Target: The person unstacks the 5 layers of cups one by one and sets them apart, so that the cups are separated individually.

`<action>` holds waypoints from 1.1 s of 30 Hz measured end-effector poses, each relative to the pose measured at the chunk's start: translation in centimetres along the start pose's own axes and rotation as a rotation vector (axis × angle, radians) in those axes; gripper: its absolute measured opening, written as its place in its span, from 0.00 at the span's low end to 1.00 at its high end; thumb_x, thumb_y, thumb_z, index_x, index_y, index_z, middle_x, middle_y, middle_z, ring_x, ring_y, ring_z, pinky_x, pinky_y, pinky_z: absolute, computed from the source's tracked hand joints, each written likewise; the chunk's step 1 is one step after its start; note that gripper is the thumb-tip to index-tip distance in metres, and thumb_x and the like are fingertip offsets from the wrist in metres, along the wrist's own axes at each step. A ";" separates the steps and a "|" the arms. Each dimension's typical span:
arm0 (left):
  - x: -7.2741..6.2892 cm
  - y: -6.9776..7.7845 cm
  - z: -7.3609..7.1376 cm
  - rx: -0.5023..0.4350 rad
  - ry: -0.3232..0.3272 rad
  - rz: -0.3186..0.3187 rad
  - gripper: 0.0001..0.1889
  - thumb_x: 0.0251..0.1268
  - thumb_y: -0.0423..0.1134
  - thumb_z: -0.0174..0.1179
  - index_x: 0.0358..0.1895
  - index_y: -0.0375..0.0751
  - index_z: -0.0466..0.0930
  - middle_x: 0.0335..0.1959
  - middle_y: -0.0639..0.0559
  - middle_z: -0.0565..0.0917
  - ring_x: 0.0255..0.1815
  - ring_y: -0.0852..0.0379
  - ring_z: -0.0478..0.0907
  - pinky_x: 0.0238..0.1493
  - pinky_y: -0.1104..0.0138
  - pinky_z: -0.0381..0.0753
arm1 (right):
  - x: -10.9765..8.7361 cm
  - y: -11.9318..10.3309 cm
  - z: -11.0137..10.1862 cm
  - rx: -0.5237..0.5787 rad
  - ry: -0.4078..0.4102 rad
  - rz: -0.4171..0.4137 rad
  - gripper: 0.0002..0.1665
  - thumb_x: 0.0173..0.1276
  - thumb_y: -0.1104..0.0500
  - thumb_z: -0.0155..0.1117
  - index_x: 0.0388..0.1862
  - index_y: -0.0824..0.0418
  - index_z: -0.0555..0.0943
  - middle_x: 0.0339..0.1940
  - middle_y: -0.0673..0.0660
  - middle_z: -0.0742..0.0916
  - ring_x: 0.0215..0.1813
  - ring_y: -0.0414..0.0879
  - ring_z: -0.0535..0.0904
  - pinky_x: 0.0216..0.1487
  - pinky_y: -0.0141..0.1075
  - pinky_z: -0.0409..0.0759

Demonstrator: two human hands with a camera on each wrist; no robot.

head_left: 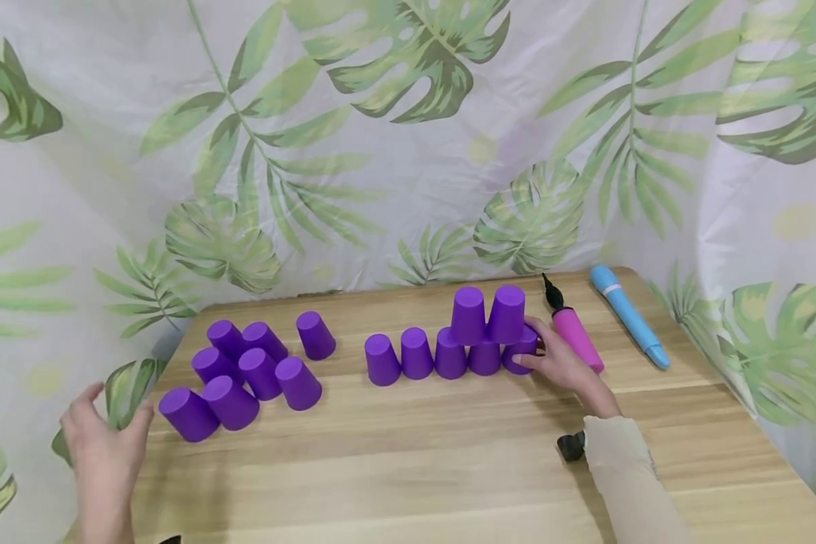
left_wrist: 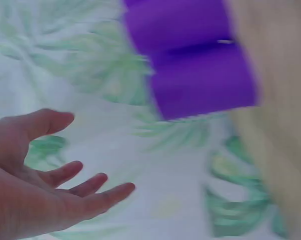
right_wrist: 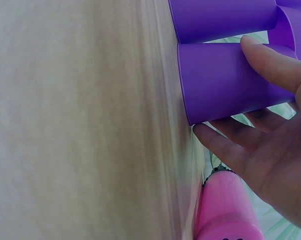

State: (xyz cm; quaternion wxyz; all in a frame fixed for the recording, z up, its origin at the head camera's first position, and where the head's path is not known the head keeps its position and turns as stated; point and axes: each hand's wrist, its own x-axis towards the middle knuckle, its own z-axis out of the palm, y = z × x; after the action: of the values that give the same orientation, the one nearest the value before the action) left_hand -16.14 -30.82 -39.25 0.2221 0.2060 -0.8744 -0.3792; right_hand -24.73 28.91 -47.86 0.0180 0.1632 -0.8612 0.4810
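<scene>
Several upside-down purple cups stand in a row on the table, with two more cups [head_left: 468, 316] set upside down across the right part of that row. My right hand [head_left: 563, 364] holds the bottom cup at the right end [right_wrist: 215, 82], thumb on the near side and fingers around the other side. At the left is a cluster of upside-down purple cups [head_left: 231, 404]. Beside its nearest left cup, my left hand [head_left: 105, 438] hovers apart with fingers spread and nothing in them, as the left wrist view also shows [left_wrist: 50, 175].
Behind the right hand lies a pink hand pump [head_left: 576, 338] with a black nozzle. Farther right is a light blue stick-shaped object [head_left: 631, 317]. A single purple cup [head_left: 316, 335] stands right of the cluster. A leaf-patterned cloth [head_left: 394, 174] hangs behind the wooden table [head_left: 394, 476].
</scene>
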 end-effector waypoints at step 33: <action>-9.5 22.2 21.2 -0.483 -0.678 0.633 0.45 0.57 0.35 0.68 0.75 0.41 0.50 0.70 0.40 0.62 0.72 0.45 0.57 0.67 0.49 0.65 | -0.2 0.1 0.2 0.006 0.012 -0.013 0.41 0.64 0.65 0.67 0.72 0.66 0.59 0.61 0.72 0.75 0.61 0.67 0.73 0.59 0.56 0.74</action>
State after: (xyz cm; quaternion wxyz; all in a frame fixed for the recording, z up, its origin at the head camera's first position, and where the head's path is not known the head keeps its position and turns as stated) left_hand -24.17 0.26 -37.77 0.0714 -0.2600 -0.8043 -0.5295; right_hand -24.56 28.79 -48.10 0.0258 0.1657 -0.8585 0.4846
